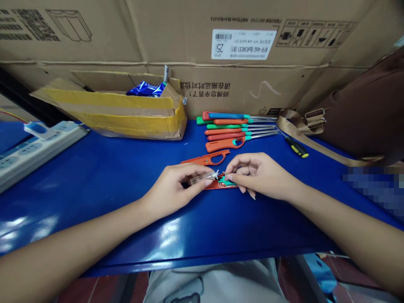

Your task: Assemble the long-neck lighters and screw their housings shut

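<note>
My left hand (175,187) pinches a small clear plastic lighter insert (203,177) just above the blue table. My right hand (263,174) has its fingers closed on the insert's tip and a green trigger piece (227,182). Both rest over an open orange lighter shell half (221,185) lying on the table. A second orange shell half (206,159) lies just behind my hands. Farther back is a row of several finished long-nosed lighters (233,128) in orange, green and blue.
A taped cardboard box (126,111) with blue foil packets stands at the back left. A white power strip (28,147) lies at far left. A black-and-yellow screwdriver (296,147) and a brown bag with strap (362,113) sit at right. Large cartons form the back wall.
</note>
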Available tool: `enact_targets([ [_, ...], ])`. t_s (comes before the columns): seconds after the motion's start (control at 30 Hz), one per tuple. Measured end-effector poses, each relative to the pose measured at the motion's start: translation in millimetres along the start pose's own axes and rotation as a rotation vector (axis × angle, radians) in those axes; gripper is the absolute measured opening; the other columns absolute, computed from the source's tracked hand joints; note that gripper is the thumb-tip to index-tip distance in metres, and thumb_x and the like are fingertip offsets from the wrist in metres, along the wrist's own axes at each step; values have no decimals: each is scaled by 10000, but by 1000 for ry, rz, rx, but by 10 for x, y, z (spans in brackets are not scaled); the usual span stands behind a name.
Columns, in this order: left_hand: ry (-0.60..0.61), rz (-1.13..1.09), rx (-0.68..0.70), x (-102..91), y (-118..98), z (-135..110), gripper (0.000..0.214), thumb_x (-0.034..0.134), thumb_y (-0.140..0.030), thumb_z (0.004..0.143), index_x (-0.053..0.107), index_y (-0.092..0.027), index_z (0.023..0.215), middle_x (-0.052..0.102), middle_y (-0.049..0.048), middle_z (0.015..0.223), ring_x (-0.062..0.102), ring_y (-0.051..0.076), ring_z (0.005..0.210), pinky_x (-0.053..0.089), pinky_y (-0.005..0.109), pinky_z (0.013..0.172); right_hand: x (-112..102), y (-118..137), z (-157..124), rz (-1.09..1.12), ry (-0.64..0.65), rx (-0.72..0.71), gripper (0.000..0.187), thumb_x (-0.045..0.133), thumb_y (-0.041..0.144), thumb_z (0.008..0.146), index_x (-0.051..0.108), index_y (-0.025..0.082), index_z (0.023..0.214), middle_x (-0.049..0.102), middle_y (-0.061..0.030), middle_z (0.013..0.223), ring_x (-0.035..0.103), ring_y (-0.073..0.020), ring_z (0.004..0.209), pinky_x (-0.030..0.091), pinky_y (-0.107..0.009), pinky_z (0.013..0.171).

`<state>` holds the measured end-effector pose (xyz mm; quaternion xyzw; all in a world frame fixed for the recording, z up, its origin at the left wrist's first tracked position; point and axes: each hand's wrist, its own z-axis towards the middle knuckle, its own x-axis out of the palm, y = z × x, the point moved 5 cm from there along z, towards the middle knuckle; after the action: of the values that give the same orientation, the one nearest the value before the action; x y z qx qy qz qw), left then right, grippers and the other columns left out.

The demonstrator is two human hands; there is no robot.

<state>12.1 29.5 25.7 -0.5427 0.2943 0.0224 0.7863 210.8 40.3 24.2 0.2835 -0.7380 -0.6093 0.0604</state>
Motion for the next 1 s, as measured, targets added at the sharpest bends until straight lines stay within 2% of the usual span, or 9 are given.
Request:
enact_targets([
  [0.13, -31, 78, 67, -31, -41, 3, 224, 719, -311, 911, 789, -167, 1068, 792, 74, 1028, 735, 174, 866, 559, 241, 743, 13, -22, 35, 36, 11, -26, 268, 756, 377, 834, 657, 146, 927, 598, 44, 522, 525, -77, 416, 491, -184, 381],
  [0.27, -27, 96, 69, -33, -31, 7, 228, 712, -323, 918, 796, -175, 1070, 790, 71, 987, 716, 160, 790, 541, 235, 679, 12, -51, 65, 4, 17, -48, 290, 762, 405, 831, 689, 138, 918, 581, 44, 529, 515, -70, 414, 474, -170, 361],
  [0.4, -12, 120, 71, -29, -23, 11, 232, 707, -310, 925, 795, -185, 1098, 788, 68, 996, 704, 152, 776, 543, 239, 701, 24, -68, 81, 0, 44, -56, 299, 757, 418, 827, 677, 145, 919, 607, 29, 591, 530, -76, 446, 475, -170, 347],
  [0.57, -9, 126, 73, -27, -20, 11, 235, 706, -321, 927, 795, -187, 1098, 788, 68, 984, 706, 155, 774, 543, 239, 686, 29, -63, 80, 4, 44, -59, 285, 748, 419, 839, 659, 156, 904, 575, 48, 550, 521, -77, 438, 475, -174, 353],
  [0.8, 14, 111, 99, -8, 0, 13, 232, 698, -291, 936, 786, -188, 1124, 791, 67, 1017, 722, 173, 878, 555, 253, 775, 43, -37, 70, -8, 41, -61, 303, 759, 433, 827, 657, 154, 888, 567, 57, 542, 485, -66, 421, 439, -163, 334],
  [1.0, 10, 113, 95, -8, -6, 16, 228, 699, -295, 934, 787, -193, 1118, 791, 65, 1022, 726, 174, 872, 557, 250, 755, 45, -25, 63, -24, 42, -61, 234, 728, 377, 851, 655, 158, 890, 548, 70, 522, 468, -59, 400, 431, -162, 339],
])
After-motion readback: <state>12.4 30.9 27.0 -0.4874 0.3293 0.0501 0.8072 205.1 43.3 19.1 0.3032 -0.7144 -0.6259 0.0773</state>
